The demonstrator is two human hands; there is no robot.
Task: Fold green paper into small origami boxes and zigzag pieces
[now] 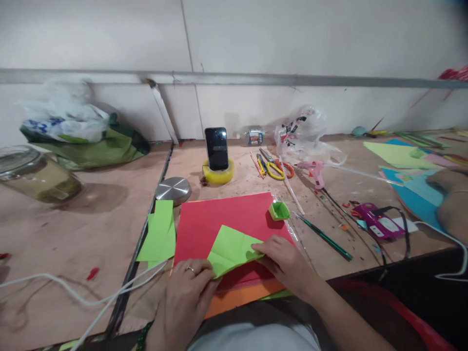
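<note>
A creased light-green paper point(232, 246) is held over a red sheet point(219, 212), its near edge raised. My left hand point(192, 292), with a ring on one finger, is closed on the paper's lower left corner. The right corner is pinched between the thumb and fingers of my right hand point(283, 261). A small open green paper box point(280, 211) sits at the red sheet's upper right corner. More green paper pieces point(161, 236) lie overlapping to the left of the red sheet. Orange paper point(234, 301) shows beneath its near edge.
Behind stand a phone point(217, 148) in a yellow tape roll point(218, 174) and a round metal lid point(173, 189). Rightward lie scissors point(276, 169), a pink glue gun point(314, 171), a green pen-like tool point(325, 236) and a purple device point(380, 222). Another person's arm point(453, 200) rests far right.
</note>
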